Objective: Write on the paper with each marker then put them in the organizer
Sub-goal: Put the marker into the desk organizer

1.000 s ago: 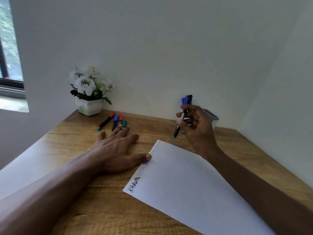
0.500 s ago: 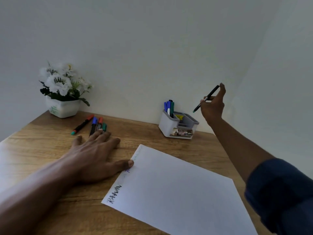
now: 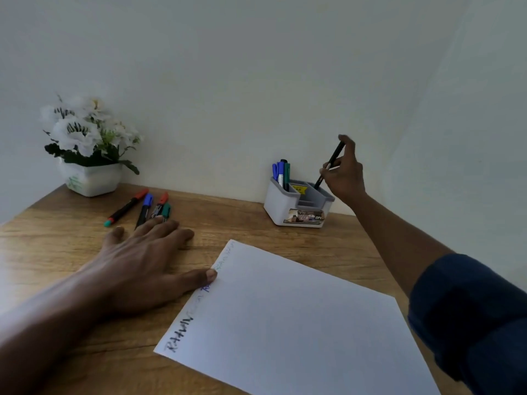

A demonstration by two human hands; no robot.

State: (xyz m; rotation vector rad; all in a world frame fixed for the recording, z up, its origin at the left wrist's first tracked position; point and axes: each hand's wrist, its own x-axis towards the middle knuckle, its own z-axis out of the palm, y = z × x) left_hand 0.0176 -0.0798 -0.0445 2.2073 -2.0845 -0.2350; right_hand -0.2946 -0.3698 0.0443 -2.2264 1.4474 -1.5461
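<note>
With our left hand (image 3: 142, 260) flat and open, we pinch a marker (image 3: 332, 159) in our right hand (image 3: 346, 179), tip at the organizer (image 3: 273, 208) rim; stored markers (image 3: 281, 173) stand inside it, and four loose markers (image 3: 147, 205) left of it remain.

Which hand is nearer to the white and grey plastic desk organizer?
Right. The right hand holds a thin black marker just above the organizer; the left hand lies flat on the wooden table, well to its left.
</note>
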